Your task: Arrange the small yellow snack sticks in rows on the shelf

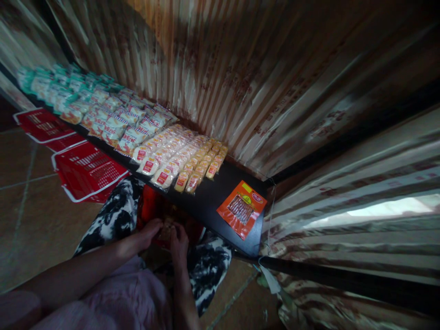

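Observation:
Low between my knees, my left hand (151, 231) and my right hand (179, 240) pinch a small pale wrapped snack packet (166, 230) from its two sides. The packet is dim and partly covered by my fingers. Beneath it is a red basket (195, 231), whose inside is mostly in shadow. Just beyond my hands, rows of yellow wrapped snack bars (195, 176) and white wrapped snacks (163, 174) lie on a black shelf (209, 201).
An orange snack bag (242, 208) lies flat near the shelf's right end. White-and-blue packets (125, 128) and green packets (58, 89) fill its left side. Red baskets (87, 169) stand on the tiled floor at left. A striped curtain (213, 68) hangs behind.

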Tool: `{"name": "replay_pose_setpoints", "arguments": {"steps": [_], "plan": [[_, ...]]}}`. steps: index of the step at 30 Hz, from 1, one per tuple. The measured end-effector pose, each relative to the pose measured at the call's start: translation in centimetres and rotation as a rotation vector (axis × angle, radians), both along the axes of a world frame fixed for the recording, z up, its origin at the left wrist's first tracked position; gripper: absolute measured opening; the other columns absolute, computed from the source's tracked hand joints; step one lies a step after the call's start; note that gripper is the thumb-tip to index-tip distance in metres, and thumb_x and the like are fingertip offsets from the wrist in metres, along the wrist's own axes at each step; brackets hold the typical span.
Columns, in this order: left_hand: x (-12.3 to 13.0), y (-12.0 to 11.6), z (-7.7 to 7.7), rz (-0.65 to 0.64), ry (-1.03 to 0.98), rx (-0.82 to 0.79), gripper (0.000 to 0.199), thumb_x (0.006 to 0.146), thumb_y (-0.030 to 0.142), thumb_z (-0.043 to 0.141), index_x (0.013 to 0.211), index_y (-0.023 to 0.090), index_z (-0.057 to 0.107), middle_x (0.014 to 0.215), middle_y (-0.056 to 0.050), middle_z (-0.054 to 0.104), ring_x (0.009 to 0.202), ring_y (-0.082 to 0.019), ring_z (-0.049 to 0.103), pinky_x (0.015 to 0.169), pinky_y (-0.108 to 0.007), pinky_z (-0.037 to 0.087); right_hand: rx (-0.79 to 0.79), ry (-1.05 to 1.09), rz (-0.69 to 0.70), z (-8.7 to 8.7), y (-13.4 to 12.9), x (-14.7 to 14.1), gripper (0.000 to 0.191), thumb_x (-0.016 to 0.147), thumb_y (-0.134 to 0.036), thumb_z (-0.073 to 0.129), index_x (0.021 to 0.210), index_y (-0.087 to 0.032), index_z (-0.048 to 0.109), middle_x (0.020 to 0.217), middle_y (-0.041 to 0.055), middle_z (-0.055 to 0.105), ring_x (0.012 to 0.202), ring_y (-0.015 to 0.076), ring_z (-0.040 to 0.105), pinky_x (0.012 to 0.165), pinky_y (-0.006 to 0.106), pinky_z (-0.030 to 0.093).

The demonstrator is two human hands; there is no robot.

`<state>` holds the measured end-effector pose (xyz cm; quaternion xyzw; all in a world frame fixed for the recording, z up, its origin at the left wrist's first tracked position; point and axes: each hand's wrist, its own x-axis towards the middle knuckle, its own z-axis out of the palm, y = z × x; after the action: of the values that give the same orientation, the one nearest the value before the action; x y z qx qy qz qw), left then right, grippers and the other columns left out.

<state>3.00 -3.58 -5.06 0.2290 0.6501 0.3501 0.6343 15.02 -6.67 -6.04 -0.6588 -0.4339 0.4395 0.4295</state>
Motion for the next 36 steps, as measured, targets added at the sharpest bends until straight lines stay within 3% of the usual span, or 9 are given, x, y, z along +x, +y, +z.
{"name": "replay_pose_setpoints", "arguments": {"steps": [4, 9, 22, 28, 36], "plan": [[0.1, -0.1, 1.1, 0.017, 0.04, 0.037, 0.007, 0.056, 0.021, 0.057, 0.063, 0.019, 0.056, 0.071, -0.002, 0.063, 0.082, -0.02, 0.06, 0.074, -0.028, 0.044, 0.021, 0.003, 0.065, 0.7, -0.1, -0.1, 0.035, 0.08, -0.041, 0.052, 0.1, -0.017, 0.068, 0.101, 0.0091, 0.068, 0.095, 0.021, 0.061, 0.087, 0.031, 0.044], [0.6, 0.2, 1.9, -0.029, 0.041, 0.039, 0.009, 0.056, 0.026, 0.059, 0.061, 0.018, 0.057, 0.064, -0.001, 0.06, 0.076, -0.02, 0.059, 0.07, -0.028, 0.044, 0.07, -0.041, 0.108, 1.5, -0.3, 0.0, 0.037, 0.08, -0.042, 0.055, 0.104, -0.017, 0.067, 0.101, 0.0101, 0.067, 0.095, 0.0218, 0.06, 0.086, 0.032, 0.044], [0.8, 0.1, 2.0, -0.076, 0.059, 0.018, 0.011, 0.057, 0.024, 0.062, 0.063, 0.017, 0.056, 0.062, 0.002, 0.059, 0.067, -0.016, 0.059, 0.063, -0.025, 0.043, 0.068, -0.102, 0.093, 1.1, -0.9, -0.2, 0.044, 0.069, -0.034, 0.066, 0.109, -0.015, 0.065, 0.106, 0.0127, 0.065, 0.099, 0.0246, 0.059, 0.088, 0.034, 0.044], [1.5, 0.0, 1.9, -0.089, 0.114, 0.02, 0.008, 0.061, 0.023, 0.06, 0.065, 0.017, 0.056, 0.06, 0.002, 0.058, 0.064, -0.016, 0.058, 0.063, -0.026, 0.043, 0.069, -0.096, 0.021, 0.6, -0.9, 0.0, 0.038, 0.078, -0.038, 0.056, 0.105, -0.014, 0.066, 0.102, 0.0144, 0.067, 0.095, 0.0243, 0.062, 0.085, 0.033, 0.045], [2.3, -0.2, 2.7, -0.125, 0.16, 0.094, 0.007, 0.061, 0.014, 0.059, 0.067, 0.017, 0.058, 0.065, 0.001, 0.061, 0.071, -0.017, 0.059, 0.068, -0.026, 0.043, -0.067, 0.121, -0.058, 0.4, -1.0, 0.1, 0.043, 0.077, -0.041, 0.053, 0.109, -0.014, 0.063, 0.107, 0.0122, 0.067, 0.1, 0.0239, 0.061, 0.086, 0.032, 0.045]]}}
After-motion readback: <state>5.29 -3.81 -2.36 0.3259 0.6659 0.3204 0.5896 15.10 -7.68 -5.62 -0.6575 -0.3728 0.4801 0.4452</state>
